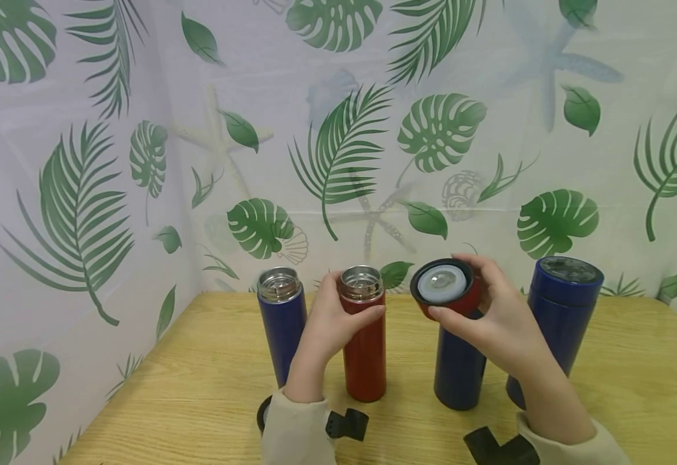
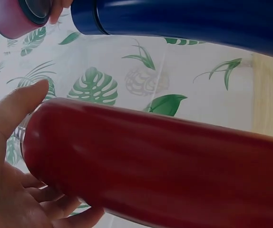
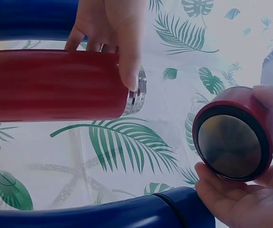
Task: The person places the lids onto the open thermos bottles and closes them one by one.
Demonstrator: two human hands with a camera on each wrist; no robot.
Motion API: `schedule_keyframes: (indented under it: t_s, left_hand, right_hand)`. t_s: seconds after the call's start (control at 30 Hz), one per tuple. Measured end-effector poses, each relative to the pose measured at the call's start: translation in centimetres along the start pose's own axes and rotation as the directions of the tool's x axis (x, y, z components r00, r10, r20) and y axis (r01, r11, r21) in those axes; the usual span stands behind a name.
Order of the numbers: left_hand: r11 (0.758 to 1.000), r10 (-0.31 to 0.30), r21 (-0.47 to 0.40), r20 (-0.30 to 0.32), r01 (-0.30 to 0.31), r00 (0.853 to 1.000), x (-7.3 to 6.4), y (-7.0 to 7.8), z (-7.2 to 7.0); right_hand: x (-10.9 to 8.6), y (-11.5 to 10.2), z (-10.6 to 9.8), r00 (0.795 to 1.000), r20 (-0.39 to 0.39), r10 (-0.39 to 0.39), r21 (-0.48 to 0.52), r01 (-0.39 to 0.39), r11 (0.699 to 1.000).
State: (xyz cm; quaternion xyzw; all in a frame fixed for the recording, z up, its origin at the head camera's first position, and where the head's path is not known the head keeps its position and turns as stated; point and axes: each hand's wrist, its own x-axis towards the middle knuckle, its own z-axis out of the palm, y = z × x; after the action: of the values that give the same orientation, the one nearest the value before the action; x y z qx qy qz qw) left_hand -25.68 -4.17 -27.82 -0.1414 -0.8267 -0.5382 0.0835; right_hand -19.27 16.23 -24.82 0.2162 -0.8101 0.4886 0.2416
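A red thermos (image 1: 365,352) stands uncapped on the table, its steel neck showing. My left hand (image 1: 333,316) holds it near the top, with the thumb across the front and the fingers at the far side, as the left wrist view (image 2: 13,190) also shows. My right hand (image 1: 504,323) grips the red thermos lid (image 1: 471,298) between thumb and fingers, raised off the table and tilted. Its pale inner seal faces the head camera, while the right wrist view shows the dark round top of the lid (image 3: 229,145). A gap separates lid and thermos.
Left of the red thermos stands an uncapped blue thermos (image 1: 283,329). Two capped blue thermoses, a nearer one (image 1: 459,368) behind the lid and a larger one (image 1: 565,310), stand at right. A dark-rimmed lid (image 1: 262,413) is partly hidden by my left sleeve. A leaf-patterned sheet (image 1: 338,213) backs the wooden table (image 1: 199,381).
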Motion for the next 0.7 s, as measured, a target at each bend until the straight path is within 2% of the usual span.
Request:
schedule_keyframes:
  t_s: [0.13,0.37,0.7]
  left_hand:
    - [0.999,-0.034,0.011,0.003,0.034,0.999,0.07,-0.19,0.18]
    - [0.998,-0.051,0.025,-0.006,0.051,0.999,0.18,-0.51,0.35]
    - [0.997,-0.058,0.058,-0.01,0.058,0.998,0.13,-0.35,0.19]
  right_hand:
    - [0.07,-0.08,-0.04,1.0,-0.011,-0.02,-0.046,0.019,0.999]
    - [0.09,-0.15,-0.09,1.0,-0.008,-0.025,-0.042,0.025,0.999]
    - [-0.1,-0.14,0.1,1.0,-0.023,0.0,0.106,0.002,0.994]
